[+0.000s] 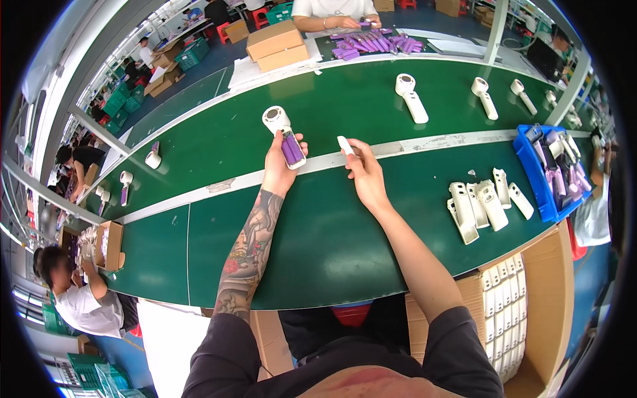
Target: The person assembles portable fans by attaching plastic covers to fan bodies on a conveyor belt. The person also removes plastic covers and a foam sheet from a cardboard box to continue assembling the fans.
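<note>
My left hand point(279, 167) grips a white hand-held device point(284, 133) with a round head and an open handle showing a purple battery, held above the green belt point(332, 225). My right hand point(363, 170) pinches a small white cover piece point(345, 144) just to the right of the device. The two hands are a short gap apart.
Several white handle shells point(483, 204) lie on the belt at my right, beside a blue bin point(539, 186) of parts. More white devices point(411, 97) lie on the far belt. A cardboard box point(524, 312) of white pieces stands at lower right. Other people work around.
</note>
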Demonstrator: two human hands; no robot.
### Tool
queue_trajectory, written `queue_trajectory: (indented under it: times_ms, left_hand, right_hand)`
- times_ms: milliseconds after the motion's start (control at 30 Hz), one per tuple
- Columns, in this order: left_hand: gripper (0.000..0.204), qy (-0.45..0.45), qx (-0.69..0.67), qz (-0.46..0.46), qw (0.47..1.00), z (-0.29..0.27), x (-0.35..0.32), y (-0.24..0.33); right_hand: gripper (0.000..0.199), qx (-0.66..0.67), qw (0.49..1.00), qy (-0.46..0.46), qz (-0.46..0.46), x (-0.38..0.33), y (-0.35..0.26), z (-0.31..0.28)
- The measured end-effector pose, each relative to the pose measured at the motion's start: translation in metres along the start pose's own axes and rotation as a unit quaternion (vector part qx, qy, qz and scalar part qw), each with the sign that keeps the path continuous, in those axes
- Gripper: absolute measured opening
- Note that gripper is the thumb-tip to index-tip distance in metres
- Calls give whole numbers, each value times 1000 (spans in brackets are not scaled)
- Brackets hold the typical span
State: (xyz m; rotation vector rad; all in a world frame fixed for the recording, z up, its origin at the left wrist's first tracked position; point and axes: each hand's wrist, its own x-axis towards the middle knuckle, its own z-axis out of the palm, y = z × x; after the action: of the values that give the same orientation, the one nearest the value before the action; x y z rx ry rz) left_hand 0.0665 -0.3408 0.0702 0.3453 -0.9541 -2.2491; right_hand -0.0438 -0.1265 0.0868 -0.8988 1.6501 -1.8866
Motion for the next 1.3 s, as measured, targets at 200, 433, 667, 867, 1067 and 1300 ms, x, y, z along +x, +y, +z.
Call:
queue_trajectory:
  times_ms: [200, 433, 667, 867, 1067, 1300]
  left_hand:
    - [37, -28, 40, -13, 999, 68, -31, -30]
    - [44, -116, 82, -39, 989, 77, -47, -48]
    - [45, -133, 96, -33, 986, 92, -57, -47]
    - [42, -141, 164, 24, 976, 89, -55, -48]
    - [42, -160, 264, 18, 951, 78, -50, -40]
    - [41, -164, 332, 97, 924, 80, -49, -44]
  right_hand:
    - [41, -182, 974, 39, -127, 1, 6, -6]
    - [47, -237, 949, 62, -197, -2, 2, 0]
    - [48, -322, 912, 69, -245, -7, 2, 1]
    - [54, -395, 893, 36, -212, -12, -3, 2]
    - [60, -255, 943, 31, -213, -6, 9, 2]
    - [60, -225, 964, 41, -132, -3, 15, 1]
